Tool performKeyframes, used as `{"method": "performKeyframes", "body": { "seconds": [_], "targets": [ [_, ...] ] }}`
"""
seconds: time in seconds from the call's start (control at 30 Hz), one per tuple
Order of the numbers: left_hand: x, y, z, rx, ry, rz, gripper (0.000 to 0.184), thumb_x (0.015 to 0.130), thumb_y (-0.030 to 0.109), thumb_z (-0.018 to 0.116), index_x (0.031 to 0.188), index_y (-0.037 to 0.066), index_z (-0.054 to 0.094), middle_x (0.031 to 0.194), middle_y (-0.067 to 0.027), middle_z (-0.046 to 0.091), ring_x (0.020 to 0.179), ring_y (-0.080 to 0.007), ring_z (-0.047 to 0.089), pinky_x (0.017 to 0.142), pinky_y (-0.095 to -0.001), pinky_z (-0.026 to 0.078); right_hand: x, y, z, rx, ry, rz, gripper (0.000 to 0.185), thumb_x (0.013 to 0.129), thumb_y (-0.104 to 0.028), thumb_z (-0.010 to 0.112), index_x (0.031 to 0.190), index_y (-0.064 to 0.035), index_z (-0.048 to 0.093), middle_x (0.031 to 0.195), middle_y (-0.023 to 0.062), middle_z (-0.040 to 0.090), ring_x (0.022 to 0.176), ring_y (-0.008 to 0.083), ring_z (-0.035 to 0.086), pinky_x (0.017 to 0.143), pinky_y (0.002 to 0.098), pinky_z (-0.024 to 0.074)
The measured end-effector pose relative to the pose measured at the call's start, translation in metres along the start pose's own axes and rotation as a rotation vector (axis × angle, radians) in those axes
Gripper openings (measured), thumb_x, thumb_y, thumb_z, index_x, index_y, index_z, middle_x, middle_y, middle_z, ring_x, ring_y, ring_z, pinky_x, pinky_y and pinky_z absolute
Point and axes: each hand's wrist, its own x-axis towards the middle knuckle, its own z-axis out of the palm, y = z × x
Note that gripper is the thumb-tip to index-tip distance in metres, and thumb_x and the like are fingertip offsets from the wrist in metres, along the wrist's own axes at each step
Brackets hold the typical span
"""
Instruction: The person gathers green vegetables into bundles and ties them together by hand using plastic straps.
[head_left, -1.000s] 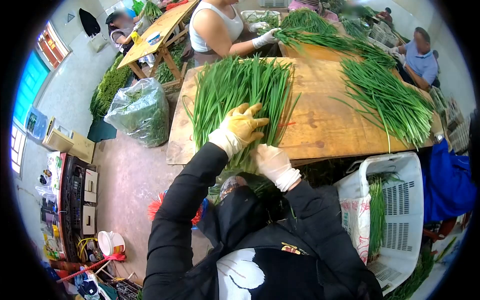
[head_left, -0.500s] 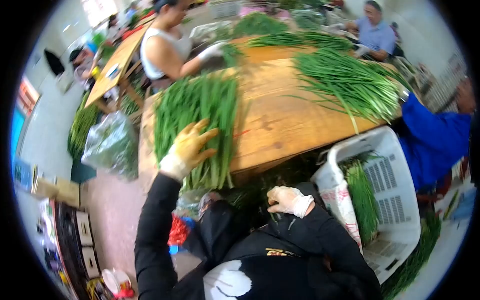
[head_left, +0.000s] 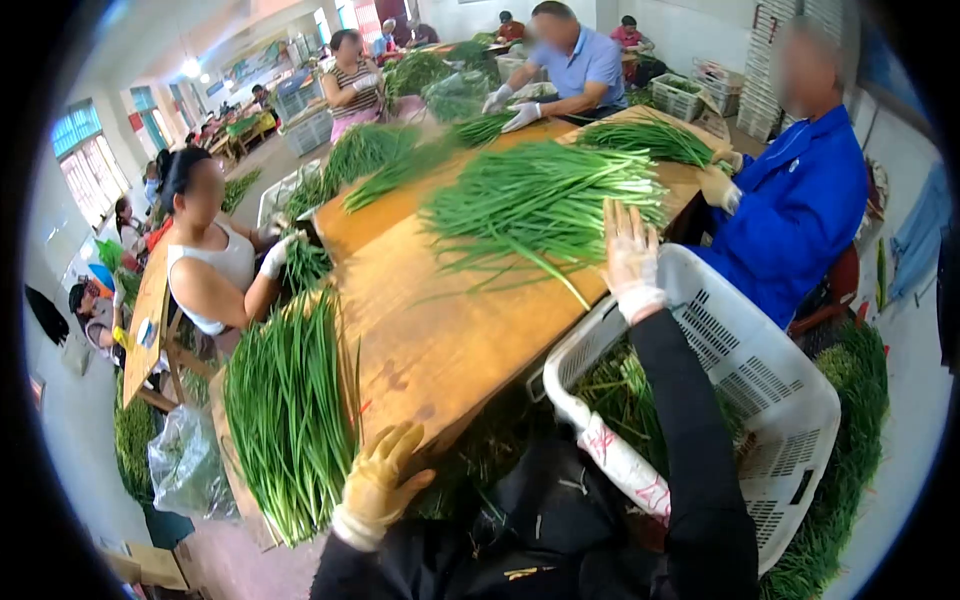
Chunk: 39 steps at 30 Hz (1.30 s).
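A person's left hand in a yellow glove [head_left: 378, 485] and right hand in a pale, thin glove [head_left: 632, 262] are both open with fingers spread, pinching nothing. The left is just beside a thick pile of long green leafy stalks [head_left: 290, 420] on a brown wooden counter [head_left: 400, 330]; the right is at the pale ends of a second green pile [head_left: 540, 200]. In both, the stalks lie roughly side by side, pale ends towards one side, probably to keep them even. Both piles' pale ends are near the counter's edges, perhaps for easy reach.

Against the near edge, a big white perforated plastic crate [head_left: 800, 430] tilts, with loose greenery [head_left: 625, 395] inside. A white wrapping with red print [head_left: 625, 470] covers part of its rim. Beyond the left pile, a clear plastic bag [head_left: 190, 470] bulges on the floor.
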Motion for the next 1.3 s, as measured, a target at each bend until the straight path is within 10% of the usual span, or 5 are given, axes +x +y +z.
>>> {"method": "performKeyframes", "body": {
  "seconds": [0.23,0.47,0.63,1.03,1.3],
  "targets": [
    [0.089,-0.019,0.088,0.357,-0.101,-0.07,0.101,0.056,0.052,0.069,0.136,0.011,0.023,0.137,-0.0149,0.025,0.125,-0.0357,0.025,0.101,-0.0479,0.019,0.145,0.038,0.043,-0.152,-0.052,0.046,0.052,0.087,-0.009,0.027,0.138,-0.0083,0.015,0.136,0.0101,0.033,0.129,0.0228,0.026,0.103,0.0463,0.0188],
    [0.093,-0.022,0.094,0.287,-0.082,-0.133,0.097,0.057,0.035,0.074,0.136,0.015,0.022,0.138,-0.0105,0.025,0.125,-0.0301,0.026,0.101,-0.0476,0.019,0.179,0.046,0.083,-0.094,-0.549,0.279,0.046,0.088,-0.015,0.037,0.133,-0.0065,0.032,0.113,0.0119,0.057,0.1,0.0263,0.057,0.084,0.0446,0.0405],
    [0.093,-0.023,0.093,0.248,-0.078,-0.118,0.095,0.057,0.034,0.074,0.135,0.015,0.023,0.137,-0.0105,0.026,0.125,-0.0318,0.026,0.101,-0.0475,0.02,0.147,0.006,0.051,-0.067,-0.225,-0.032,0.015,0.081,-0.013,0.05,0.082,-0.0096,0.064,0.084,0.0093,0.065,0.082,0.0236,0.063,0.062,0.0342,0.0507],
    [0.074,-0.047,0.093,-0.226,0.192,-0.045,0.07,0.074,0.035,0.065,0.125,-0.001,0.035,0.126,-0.019,0.04,0.118,-0.0322,0.038,0.096,-0.0374,0.033,-0.092,-0.143,-0.031,0.344,-0.348,-0.285,0.05,0.087,-0.037,0.046,0.114,0.0048,0.04,0.089,0.0153,0.058,0.079,0.0252,0.059,0.07,0.0362,0.0514],
    [0.093,-0.101,0.101,-1.108,0.364,-0.811,0.067,0.081,0.044,0.054,0.13,0.004,0.03,0.127,-0.0176,0.041,0.105,-0.0267,0.046,0.092,-0.0328,0.036,-0.046,-0.073,0.048,1.01,-0.451,0.23,0.068,0.085,-0.052,0.04,0.116,0.0077,0.044,0.112,0.0298,0.049,0.105,0.0398,0.048,0.088,0.0393,0.0387]
  ]
}}
